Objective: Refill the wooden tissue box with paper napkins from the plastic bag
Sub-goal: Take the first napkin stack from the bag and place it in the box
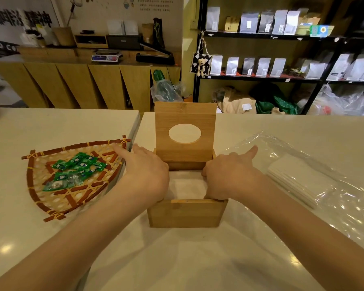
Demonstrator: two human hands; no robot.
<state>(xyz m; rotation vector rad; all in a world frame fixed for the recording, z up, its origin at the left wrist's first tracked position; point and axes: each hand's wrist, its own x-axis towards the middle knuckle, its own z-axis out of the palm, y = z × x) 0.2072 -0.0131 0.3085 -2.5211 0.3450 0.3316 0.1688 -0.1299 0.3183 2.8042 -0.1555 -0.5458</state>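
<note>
The wooden tissue box (186, 214) stands on the white table straight ahead. Its lid (185, 131), with an oval hole, is raised upright at the back. White napkins (189, 185) lie inside the box. My left hand (145, 173) rests over the box's left side and my right hand (229, 175) over its right side. The fingers of both reach down into the box onto the napkins, with the index fingers stretched outward. To the right lies the clear plastic bag (324, 185) with a stack of white napkins (298, 181) in it.
A woven bamboo tray (51, 198) holding several green wrapped candies (78, 169) sits just left of the box. A gap between two tables (140, 122) runs behind the tray. Shelves and a counter stand far behind.
</note>
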